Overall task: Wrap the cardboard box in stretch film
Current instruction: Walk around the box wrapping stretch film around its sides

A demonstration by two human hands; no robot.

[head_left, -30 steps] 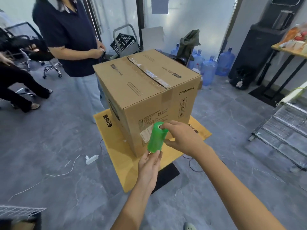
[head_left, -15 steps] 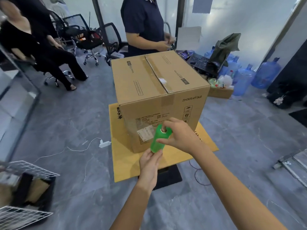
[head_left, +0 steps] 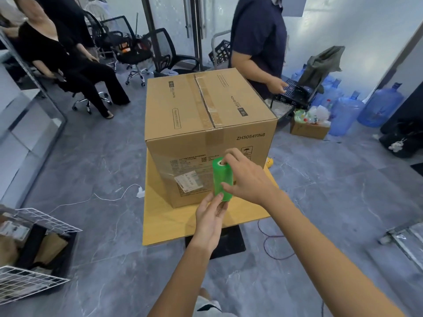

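— First entry?
— Cardboard box: large, brown, top flaps taped shut along the middle seam, code ZH305411N8 printed on the near face. It stands on a yellow table top, toward the far side.

— Any wrapping on it?
— Clear film: lies across the left part of the near face, over a white label, and runs to the roll.

— The roll?
— Roll of stretch film: green, upright, just in front of the box's near face, low and near its middle.

— Hands?
— Right hand: clamped on the roll from the right, one finger at the open core on top, thumb against the side. Left hand: reaches up from below, fingers closed about the roll's bottom end.

— Surroundings?
— Grey floor.
A standing person in a dark blue top, behind the box.
A seated person in black, far left, with black office chairs beside.
Blue water bottles at right, with a small carton of rubbish just beside them.
Wire basket, lower left.
White cable on the floor, left of the table top.
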